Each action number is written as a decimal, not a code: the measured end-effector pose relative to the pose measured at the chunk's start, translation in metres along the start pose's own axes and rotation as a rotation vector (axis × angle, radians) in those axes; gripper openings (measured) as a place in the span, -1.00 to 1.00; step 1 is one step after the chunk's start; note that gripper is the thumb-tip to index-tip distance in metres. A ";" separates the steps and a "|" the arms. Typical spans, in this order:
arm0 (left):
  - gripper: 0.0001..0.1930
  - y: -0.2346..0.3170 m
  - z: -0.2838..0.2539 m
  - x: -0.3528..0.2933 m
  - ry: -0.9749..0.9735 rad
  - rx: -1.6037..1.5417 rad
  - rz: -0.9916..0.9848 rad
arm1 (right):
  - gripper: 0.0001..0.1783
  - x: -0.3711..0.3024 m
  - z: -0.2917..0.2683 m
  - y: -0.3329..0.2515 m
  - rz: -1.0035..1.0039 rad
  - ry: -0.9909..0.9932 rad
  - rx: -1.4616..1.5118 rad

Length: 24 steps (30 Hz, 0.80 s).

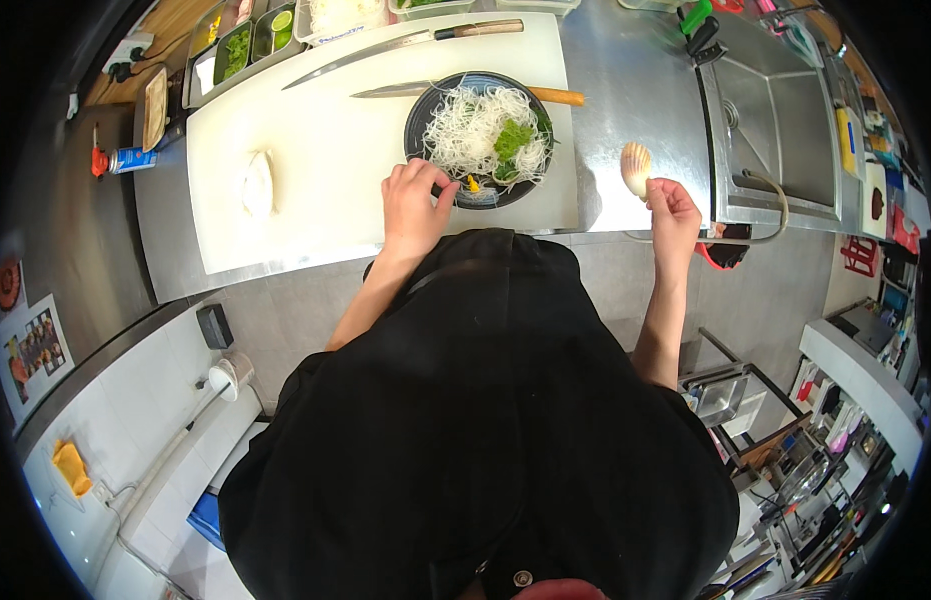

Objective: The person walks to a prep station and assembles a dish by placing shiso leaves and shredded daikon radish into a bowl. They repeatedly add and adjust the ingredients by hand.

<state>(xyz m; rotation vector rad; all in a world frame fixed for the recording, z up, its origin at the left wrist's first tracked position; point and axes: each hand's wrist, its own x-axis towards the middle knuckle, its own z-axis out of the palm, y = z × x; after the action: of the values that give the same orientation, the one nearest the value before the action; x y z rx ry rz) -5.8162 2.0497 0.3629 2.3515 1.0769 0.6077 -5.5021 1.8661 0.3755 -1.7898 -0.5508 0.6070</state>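
In my right hand (pixel 673 212), a ribbed, pale scallop shell (pixel 636 168) is pinched between thumb and fingers above the steel counter. My left hand (pixel 413 205) is at the near left rim of a dark round plate (pixel 416 130), its fingers loosely bent, with nothing visible in them. On that plate lies a heap of white shredded strands (pixel 463 128), topped with a curly green leaf garnish (pixel 512 140). A small yellow piece (pixel 473 184) sits at the plate's near side, close to my left fingertips.
The plate stands on a white cutting board (pixel 330 200), covering part of a wooden-handled knife (pixel 559 96). Another long knife (pixel 415 46) lies behind it. A white lump (pixel 258 184) is at the board's left. Ingredient containers (pixel 247 50) line the back; a sink (pixel 780 130) is to the right.
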 end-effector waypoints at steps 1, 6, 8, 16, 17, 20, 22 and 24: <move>-0.85 0.005 0.005 0.003 0.016 -0.058 0.009 | -0.86 0.005 -0.001 0.013 -0.074 0.048 -0.056; -0.88 0.024 0.035 0.021 -0.139 -0.017 0.201 | -0.91 0.021 0.037 0.050 -0.370 0.166 -0.485; -0.89 0.022 0.044 0.027 -0.226 0.107 0.223 | -0.93 0.013 0.056 0.056 -0.452 0.130 -0.557; -0.91 0.025 0.026 0.028 -0.306 -0.073 0.185 | -0.85 -0.028 0.080 0.035 -0.238 -0.108 -0.323; -0.91 0.027 0.017 0.028 -0.306 -0.139 0.154 | -0.84 -0.030 0.084 0.026 -0.270 -0.138 -0.274; -0.89 0.025 -0.007 0.031 -0.428 -0.477 -0.170 | -0.84 -0.032 0.097 -0.009 -0.326 -0.269 -0.201; -0.89 0.019 -0.016 0.029 -0.377 -0.500 -0.223 | -0.84 -0.032 0.106 -0.022 -0.290 -0.371 -0.129; -0.86 0.017 -0.024 0.026 -0.321 -0.548 -0.277 | -0.81 -0.033 0.120 -0.029 -0.107 -0.521 0.057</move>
<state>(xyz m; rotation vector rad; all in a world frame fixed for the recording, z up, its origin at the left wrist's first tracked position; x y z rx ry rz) -5.8042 2.0657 0.3966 1.7172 0.9225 0.3474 -5.6068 1.9393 0.3771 -1.5325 -0.9640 1.0115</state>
